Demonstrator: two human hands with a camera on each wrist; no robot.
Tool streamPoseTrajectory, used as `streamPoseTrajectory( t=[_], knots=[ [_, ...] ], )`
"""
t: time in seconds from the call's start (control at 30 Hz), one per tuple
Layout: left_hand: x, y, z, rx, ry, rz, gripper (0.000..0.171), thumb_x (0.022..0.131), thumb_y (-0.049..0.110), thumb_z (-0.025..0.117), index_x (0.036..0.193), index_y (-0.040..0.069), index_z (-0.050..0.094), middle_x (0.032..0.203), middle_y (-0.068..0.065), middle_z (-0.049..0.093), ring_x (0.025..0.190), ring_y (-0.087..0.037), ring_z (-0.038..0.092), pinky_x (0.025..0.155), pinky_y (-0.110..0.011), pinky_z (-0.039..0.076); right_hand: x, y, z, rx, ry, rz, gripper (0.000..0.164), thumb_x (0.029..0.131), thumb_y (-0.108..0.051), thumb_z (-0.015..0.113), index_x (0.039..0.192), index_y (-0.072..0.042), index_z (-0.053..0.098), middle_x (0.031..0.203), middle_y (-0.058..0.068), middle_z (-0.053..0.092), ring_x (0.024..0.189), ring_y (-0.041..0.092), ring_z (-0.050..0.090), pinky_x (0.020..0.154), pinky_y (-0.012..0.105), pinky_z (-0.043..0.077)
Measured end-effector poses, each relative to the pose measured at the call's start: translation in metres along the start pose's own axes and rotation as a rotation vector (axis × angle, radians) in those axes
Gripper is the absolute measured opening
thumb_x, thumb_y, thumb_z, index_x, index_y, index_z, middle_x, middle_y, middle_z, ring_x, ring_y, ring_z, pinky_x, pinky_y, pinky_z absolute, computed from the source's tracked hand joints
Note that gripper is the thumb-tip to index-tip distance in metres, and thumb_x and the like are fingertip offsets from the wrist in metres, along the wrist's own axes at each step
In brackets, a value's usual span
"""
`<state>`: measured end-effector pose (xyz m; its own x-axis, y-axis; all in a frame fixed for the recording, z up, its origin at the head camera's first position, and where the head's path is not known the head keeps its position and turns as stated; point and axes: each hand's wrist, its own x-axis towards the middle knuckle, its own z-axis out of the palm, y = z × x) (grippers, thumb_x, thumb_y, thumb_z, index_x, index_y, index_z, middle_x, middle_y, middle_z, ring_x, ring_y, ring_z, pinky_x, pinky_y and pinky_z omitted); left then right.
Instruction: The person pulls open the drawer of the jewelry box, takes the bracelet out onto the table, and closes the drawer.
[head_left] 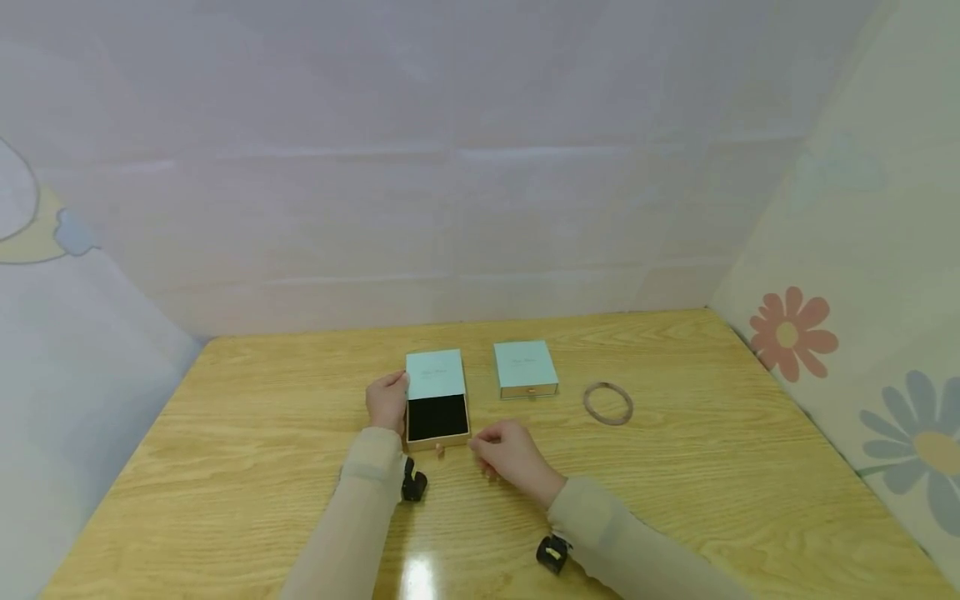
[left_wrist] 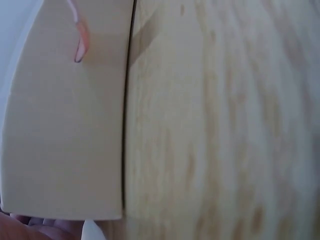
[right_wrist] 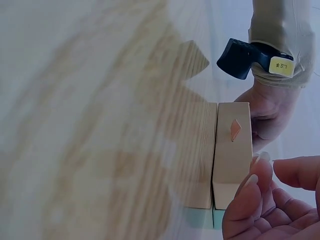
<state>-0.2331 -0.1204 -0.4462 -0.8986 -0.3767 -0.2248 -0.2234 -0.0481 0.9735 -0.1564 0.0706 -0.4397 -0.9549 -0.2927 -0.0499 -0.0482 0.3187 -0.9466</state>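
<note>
A pale blue drawer-style jewelry box (head_left: 436,373) lies on the table, its drawer (head_left: 438,444) pulled out toward me and showing a black lining. A small pinkish pull tab (right_wrist: 236,130) sticks out of the drawer's front. At the box's left side, my left hand (head_left: 387,403) holds its edge; the contact is partly hidden. My right hand (head_left: 512,457) is by the drawer's front right corner, fingers loosely bent. In the right wrist view, a gap separates the thumb and fingertips, with nothing between them.
A second pale blue box (head_left: 525,367), closed, stands to the right of the first. Farther right lies a pinkish-brown bangle (head_left: 608,404) on the wooden table (head_left: 712,467). Covered walls (head_left: 450,208) border the table's back and sides.
</note>
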Motion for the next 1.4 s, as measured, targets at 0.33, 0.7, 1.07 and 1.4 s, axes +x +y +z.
streamPoseTrajectory(
  t=[0.33, 0.7, 1.07, 1.4],
  knots=[
    [-0.002, 0.003, 0.0, 0.006, 0.008, -0.003, 0.034, 0.101, 0.004, 0.049, 0.13, -0.012, 0.055, 0.139, -0.028, 0.047, 0.134, -0.039, 0.037, 0.111, -0.044, 0.034, 0.003, -0.001, 0.005, 0.024, -0.03, 0.008, 0.022, 0.095, -0.004, 0.06, 0.083, 0.012, 0.066, 0.057, 0.003, 0.053, 0.048, 0.009, 0.048, 0.048, 0.025, 0.046],
    [-0.002, 0.004, 0.001, -0.004, 0.011, -0.003, 0.033, 0.101, 0.004, 0.049, 0.13, -0.011, 0.055, 0.139, -0.028, 0.047, 0.134, -0.038, 0.038, 0.111, -0.044, 0.034, 0.007, -0.004, 0.01, 0.001, -0.088, 0.001, 0.029, 0.097, -0.004, 0.056, 0.073, 0.013, 0.063, 0.055, 0.002, 0.052, 0.048, 0.01, 0.048, 0.048, 0.023, 0.045],
    [-0.001, 0.002, 0.002, -0.01, 0.032, -0.003, 0.032, 0.1, 0.003, 0.051, 0.128, -0.011, 0.057, 0.137, -0.028, 0.049, 0.134, -0.037, 0.039, 0.111, -0.043, 0.034, 0.009, -0.012, 0.02, 0.035, -0.109, 0.063, 0.031, 0.096, -0.006, 0.057, 0.073, 0.011, 0.064, 0.054, -0.001, 0.051, 0.045, 0.007, 0.046, 0.044, 0.02, 0.041],
    [-0.001, 0.003, 0.001, 0.001, 0.015, -0.008, 0.033, 0.1, 0.005, 0.05, 0.129, -0.011, 0.056, 0.138, -0.028, 0.048, 0.134, -0.038, 0.039, 0.11, -0.044, 0.035, 0.015, -0.011, 0.026, 0.029, -0.112, 0.146, 0.033, 0.097, -0.013, 0.06, 0.073, 0.008, 0.067, 0.052, -0.001, 0.053, 0.042, 0.007, 0.046, 0.039, 0.018, 0.037]
  ],
)
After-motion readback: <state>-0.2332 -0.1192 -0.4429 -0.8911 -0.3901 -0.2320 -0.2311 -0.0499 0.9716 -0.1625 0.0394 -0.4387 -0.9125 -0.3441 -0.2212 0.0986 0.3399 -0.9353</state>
